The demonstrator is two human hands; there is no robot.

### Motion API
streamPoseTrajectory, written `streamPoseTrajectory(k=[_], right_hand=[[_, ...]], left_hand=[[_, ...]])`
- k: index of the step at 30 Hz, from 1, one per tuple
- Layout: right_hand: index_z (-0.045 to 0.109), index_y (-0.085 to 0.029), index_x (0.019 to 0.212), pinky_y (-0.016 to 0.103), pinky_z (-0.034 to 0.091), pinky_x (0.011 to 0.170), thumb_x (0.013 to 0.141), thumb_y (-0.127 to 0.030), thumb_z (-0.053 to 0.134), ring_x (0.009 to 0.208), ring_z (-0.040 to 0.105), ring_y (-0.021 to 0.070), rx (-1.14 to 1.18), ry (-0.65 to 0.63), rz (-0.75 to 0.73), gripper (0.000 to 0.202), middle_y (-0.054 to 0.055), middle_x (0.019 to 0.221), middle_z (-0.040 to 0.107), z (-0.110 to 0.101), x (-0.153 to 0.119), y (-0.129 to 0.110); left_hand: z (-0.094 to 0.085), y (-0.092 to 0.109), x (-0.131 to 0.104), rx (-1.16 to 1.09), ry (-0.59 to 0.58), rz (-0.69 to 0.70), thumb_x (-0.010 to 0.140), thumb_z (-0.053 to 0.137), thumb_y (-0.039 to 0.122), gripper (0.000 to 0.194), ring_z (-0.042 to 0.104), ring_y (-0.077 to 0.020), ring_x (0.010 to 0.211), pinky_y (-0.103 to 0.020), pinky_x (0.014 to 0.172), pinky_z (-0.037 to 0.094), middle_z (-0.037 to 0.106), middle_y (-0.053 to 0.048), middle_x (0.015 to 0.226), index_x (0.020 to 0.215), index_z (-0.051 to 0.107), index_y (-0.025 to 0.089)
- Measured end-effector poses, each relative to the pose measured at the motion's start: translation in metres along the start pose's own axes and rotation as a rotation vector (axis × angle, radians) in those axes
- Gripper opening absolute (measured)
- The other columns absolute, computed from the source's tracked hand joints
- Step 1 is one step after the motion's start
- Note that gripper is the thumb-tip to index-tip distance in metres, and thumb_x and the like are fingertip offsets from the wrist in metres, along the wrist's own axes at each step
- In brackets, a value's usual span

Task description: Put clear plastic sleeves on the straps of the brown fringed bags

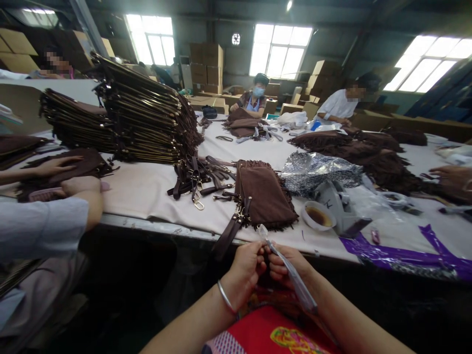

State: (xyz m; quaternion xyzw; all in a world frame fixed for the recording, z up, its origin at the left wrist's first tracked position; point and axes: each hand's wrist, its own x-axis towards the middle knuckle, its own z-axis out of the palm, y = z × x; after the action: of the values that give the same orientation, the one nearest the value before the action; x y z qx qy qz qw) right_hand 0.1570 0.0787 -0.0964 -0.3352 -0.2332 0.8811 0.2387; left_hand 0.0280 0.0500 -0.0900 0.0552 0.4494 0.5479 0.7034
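Just off the table's near edge, my left hand [246, 268] and my right hand [289, 263] are close together, fingers closed in a pinch. Between them they grip a thin, pale see-through plastic strip [297, 280]; one end points up and the rest trails down over my right wrist. What it wraps, if anything, I cannot make out. Beyond my hands lies a short stack of brown fringed suede pouches [263, 194], with dark wrist straps [232, 231] hanging over the edge. Left of the stack is a heap of straps with metal clips [195, 179].
Tall piles of zipped pouches [147, 113] stand at left. A co-worker's hand [81, 186] holds a pink brush there. To the right are a bowl of brown liquid [319, 216], a grey tape dispenser [341, 209], patterned plastic [320, 172] and purple plastic [405, 258]. Other people sit across.
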Motion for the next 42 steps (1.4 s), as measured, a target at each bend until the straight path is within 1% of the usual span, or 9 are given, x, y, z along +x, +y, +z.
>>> streamPoseTrajectory(k=[12,20,24,28,31,33,36,39,42], right_hand=[[0.057,-0.015,0.081,0.017,0.024,0.039,0.083,-0.023,0.059,0.036,0.019,0.0030,0.032,-0.043,-0.038,0.008,-0.011,0.047,0.031,-0.003,0.002,0.006],[0.053,-0.017,0.081,0.016,0.023,0.038,0.083,-0.025,0.059,0.035,0.020,0.0027,-0.015,-0.014,-0.060,0.010,-0.012,0.047,0.030,0.000,0.002,0.007],[0.051,-0.019,0.077,0.018,0.020,0.037,0.086,-0.039,0.058,0.034,0.021,0.0043,-0.226,0.096,-0.055,0.023,-0.012,0.043,0.031,0.003,0.003,0.005],[0.054,-0.017,0.075,0.021,0.023,0.041,0.082,-0.052,0.058,0.042,0.032,0.0072,-0.666,0.246,-0.157,0.036,-0.007,0.050,0.042,0.005,0.000,-0.008],[0.052,-0.016,0.064,0.023,0.027,0.049,0.083,-0.050,0.055,0.053,0.038,0.0097,-1.067,0.329,-0.294,0.039,-0.004,0.055,0.044,0.004,-0.003,-0.017],[0.049,-0.017,0.061,0.024,0.028,0.052,0.085,-0.047,0.051,0.057,0.039,0.0112,-1.235,0.349,-0.355,0.039,-0.003,0.057,0.044,0.004,-0.003,-0.018],[0.050,-0.018,0.063,0.026,0.029,0.056,0.087,-0.046,0.046,0.060,0.042,0.0133,-1.325,0.390,-0.381,0.038,-0.002,0.059,0.048,0.006,-0.003,-0.015],[0.051,-0.018,0.065,0.027,0.031,0.059,0.090,-0.044,0.042,0.062,0.046,0.0149,-1.386,0.448,-0.397,0.037,-0.001,0.061,0.052,0.011,-0.004,-0.010],[0.051,-0.019,0.066,0.028,0.030,0.060,0.091,-0.040,0.041,0.063,0.050,0.0160,-1.478,0.474,-0.421,0.034,0.001,0.063,0.057,0.016,-0.007,-0.007]], left_hand=[[0.004,-0.015,0.004,0.016,0.082,0.095,0.054,0.062,0.024,0.015,0.032,-0.0029,0.037,-0.016,0.037,0.020,0.043,0.007,0.047,0.060,0.051,0.016],[-0.002,-0.017,0.003,0.164,0.127,0.196,0.062,0.059,0.027,0.012,0.033,-0.0038,0.038,-0.018,0.037,0.023,0.043,0.007,0.050,0.063,0.053,0.016],[-0.004,-0.014,-0.001,0.339,0.158,0.284,0.068,0.058,0.029,0.014,0.040,-0.0060,0.044,-0.018,0.040,0.030,0.049,0.004,0.055,0.064,0.054,0.016],[-0.005,-0.004,-0.002,0.540,0.155,0.353,0.072,0.058,0.031,0.016,0.044,-0.0090,0.046,-0.020,0.042,0.035,0.053,0.002,0.057,0.068,0.058,0.016],[-0.005,0.011,0.001,0.658,0.052,0.425,0.075,0.057,0.032,0.018,0.045,-0.0094,0.046,-0.021,0.043,0.036,0.053,0.002,0.057,0.069,0.061,0.016],[-0.005,0.022,0.001,0.747,-0.028,0.470,0.076,0.056,0.031,0.018,0.047,-0.0098,0.048,-0.021,0.045,0.037,0.055,0.001,0.058,0.068,0.062,0.016],[-0.007,0.034,-0.001,0.796,0.008,0.514,0.077,0.054,0.031,0.018,0.051,-0.0106,0.051,-0.021,0.046,0.039,0.059,0.000,0.063,0.071,0.063,0.017],[-0.010,0.035,-0.005,0.749,0.124,0.416,0.079,0.054,0.036,0.021,0.050,-0.0115,0.051,-0.021,0.043,0.039,0.056,0.000,0.062,0.075,0.062,0.017],[-0.012,0.030,-0.006,0.719,0.082,0.233,0.078,0.058,0.048,0.031,0.042,-0.0096,0.045,-0.020,0.040,0.036,0.046,0.004,0.054,0.073,0.060,0.017]])
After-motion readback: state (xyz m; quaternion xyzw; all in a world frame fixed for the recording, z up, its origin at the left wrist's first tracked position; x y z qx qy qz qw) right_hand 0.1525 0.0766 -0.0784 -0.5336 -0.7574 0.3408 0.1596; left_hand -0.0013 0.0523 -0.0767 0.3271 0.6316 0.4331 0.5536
